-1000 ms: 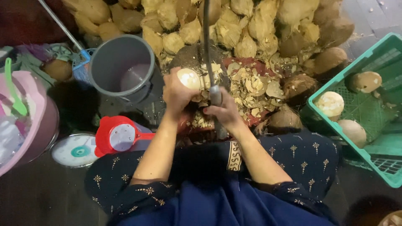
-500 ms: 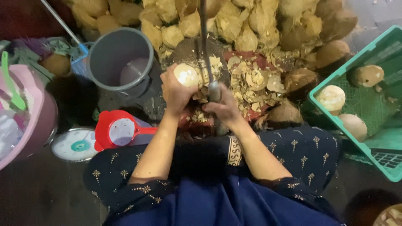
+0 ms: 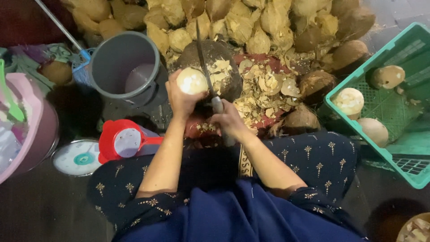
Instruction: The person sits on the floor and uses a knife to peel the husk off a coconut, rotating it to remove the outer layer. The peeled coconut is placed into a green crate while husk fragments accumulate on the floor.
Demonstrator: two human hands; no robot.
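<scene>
While the left hand (image 3: pixel 181 96) is curled shut around a pale, round, part-peeled coconut (image 3: pixel 191 81), that coconut sits at the fingertips, pressed against the near side of a dark rounded wooden chopping block (image 3: pixel 224 60). Right hand (image 3: pixel 229 121): closed in a fist on the grey handle of a long, narrow steel blade (image 3: pixel 204 58), which runs away from the person and passes just right of the coconut, touching or nearly touching it; which one cannot be told.

Floor, beyond the block: heap of tan husked coconuts (image 3: pixel 242 22) along the far edge; litter of pale shell shavings (image 3: pixel 264 87) on a red mat, just right of the hands.

Floor, left side: grey plastic bucket (image 3: pixel 122 65) near the left hand; red plastic scoop with white inside (image 3: pixel 123 141) beside the left forearm; round white scale dial (image 3: pixel 78 157); pink plastic basin (image 3: pixel 31 130) at the left edge.

Floor, right side: green plastic lattice crate (image 3: pixel 403 112), well apart from the hands, holding three peeled coconuts (image 3: pixel 349 101).
</scene>
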